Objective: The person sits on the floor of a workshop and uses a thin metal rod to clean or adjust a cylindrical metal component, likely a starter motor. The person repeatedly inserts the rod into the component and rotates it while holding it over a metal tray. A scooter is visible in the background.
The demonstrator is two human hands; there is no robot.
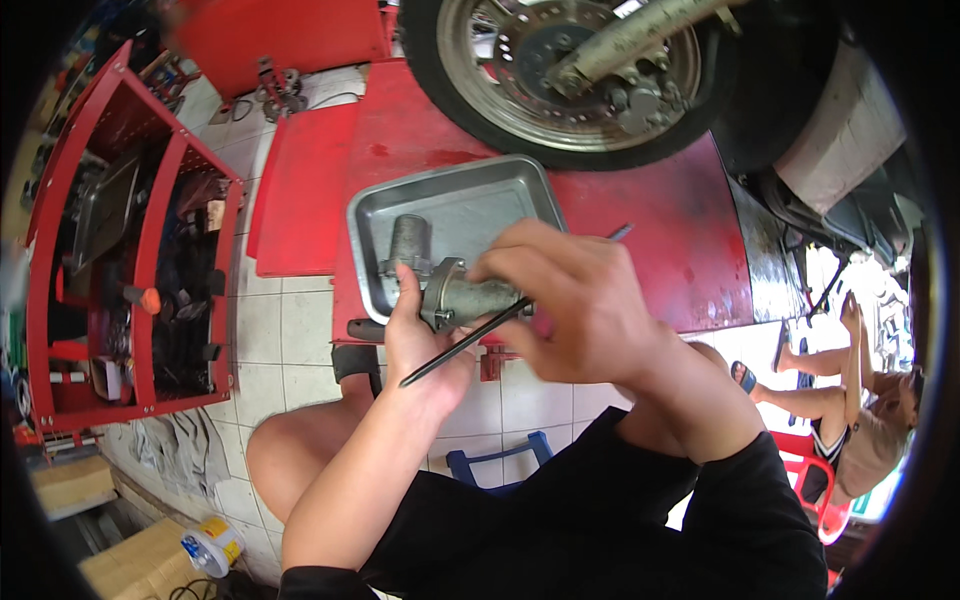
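My left hand point(410, 325) is closed around a grey metal cylindrical housing with a flanged end point(480, 297), held over the near edge of a metal tray point(363, 255). My right hand point(590, 300) has its fingers curled at the other end of the housing. A long thin black rod point(460, 352) runs from between those fingers and slants down across my left wrist. A second grey metal cylinder point(410, 238) stands in the tray beside my left thumb. Just left of that hand lies a dark tool handle point(366, 330). A grey tip point(621, 232) shows beyond my right knuckles.
The tray rests on a red work platform point(650, 270) below a motorcycle wheel point(560, 80). A red tool shelf point(165, 250) stands left, a white tub point(212, 547) lower left. A small blue stool point(500, 460) is underneath. Another person point(880, 430) sits at right.
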